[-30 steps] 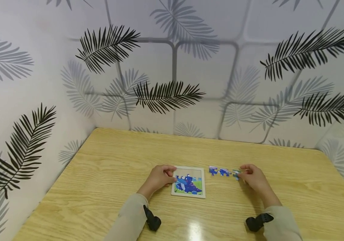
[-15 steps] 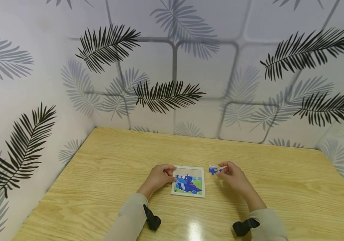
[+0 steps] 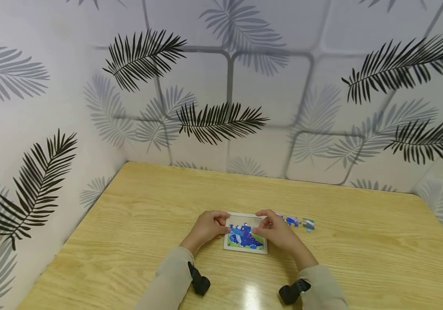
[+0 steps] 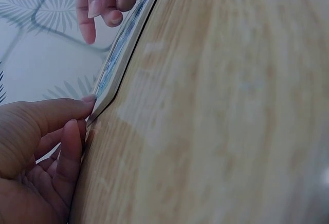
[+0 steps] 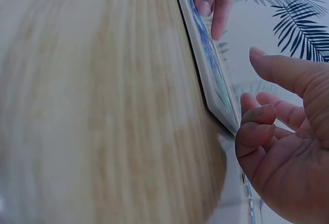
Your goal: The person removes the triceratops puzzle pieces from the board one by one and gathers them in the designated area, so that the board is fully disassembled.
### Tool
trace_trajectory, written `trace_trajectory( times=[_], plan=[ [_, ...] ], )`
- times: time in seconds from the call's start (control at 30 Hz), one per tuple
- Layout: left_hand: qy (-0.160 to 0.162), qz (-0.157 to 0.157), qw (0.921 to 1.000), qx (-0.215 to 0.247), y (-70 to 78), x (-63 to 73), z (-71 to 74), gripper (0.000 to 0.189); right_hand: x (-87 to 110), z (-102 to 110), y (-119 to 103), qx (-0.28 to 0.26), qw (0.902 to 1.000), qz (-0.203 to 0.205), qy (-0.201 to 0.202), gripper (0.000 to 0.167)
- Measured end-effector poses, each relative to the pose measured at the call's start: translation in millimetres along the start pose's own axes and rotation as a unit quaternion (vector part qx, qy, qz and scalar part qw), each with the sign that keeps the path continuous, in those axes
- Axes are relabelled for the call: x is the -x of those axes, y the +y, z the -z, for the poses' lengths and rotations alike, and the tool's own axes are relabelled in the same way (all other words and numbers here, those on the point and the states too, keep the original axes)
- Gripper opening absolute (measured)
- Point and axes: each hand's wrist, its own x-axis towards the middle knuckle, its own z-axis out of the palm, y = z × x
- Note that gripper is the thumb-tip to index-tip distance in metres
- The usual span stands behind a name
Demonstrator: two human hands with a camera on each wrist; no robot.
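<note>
A square dinosaur jigsaw puzzle in a pale frame [image 3: 244,251] lies on the table, with bare board along its far side. My left hand [image 3: 207,226] holds the frame's left edge; in the left wrist view the thumb lies on a corner of the frame [image 4: 119,70]. My right hand [image 3: 277,232] is over the puzzle's right side. From the right wrist, that hand [image 5: 288,126] shows thumb and fingers apart, with no piece visible between them. Right of the frame lie loose jigsaw pieces: a blue one [image 3: 292,221], a green-grey one [image 3: 308,224] and a partly hidden purple one [image 3: 280,215].
The wood-grain table [image 3: 159,206] reaches back to a wall [image 3: 206,86] with a leaf pattern. Black wrist cameras sit on both sleeves, the left camera [image 3: 200,282] and the right camera [image 3: 293,292].
My right hand has moved left from the farthest loose piece, past the others, to the puzzle's right side. The loose pieces stay on the table. The left hand keeps its place.
</note>
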Motion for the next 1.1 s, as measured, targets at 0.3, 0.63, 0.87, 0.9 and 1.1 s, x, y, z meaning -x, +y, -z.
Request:
trace_trajectory(
  times=[0.3,0.63,0.87,0.9,1.1],
  plan=[
    [0.0,0.0,1.0,0.0,-0.2,-2.3,1.2,0.035,-3.9,-4.0,-3.2,0.065,0.9971,0.01,-0.038,0.053],
    [-0.013,-0.008,0.9999,-0.006,-2.1,0.8,4.1,0.033,-3.2,-2.2,-3.0,0.105,0.9907,0.051,-0.07,0.055],
    [-0.048,-0.033,0.998,-0.025,-2.1,0.7,5.4,0.027,-4.1,-1.0,-6.6,0.121,0.9889,0.037,-0.078,0.053],
    [-0.05,-0.036,0.9976,-0.033,-1.5,0.4,5.1,0.026,-4.5,-0.5,-7.1,0.123,0.9889,0.03,-0.079,0.055],
    [-0.049,-0.031,0.9961,-0.066,2.9,-0.5,2.6,0.021,-4.1,4.0,-7.8,0.169,0.9815,-0.001,-0.091,0.061]
  ],
)
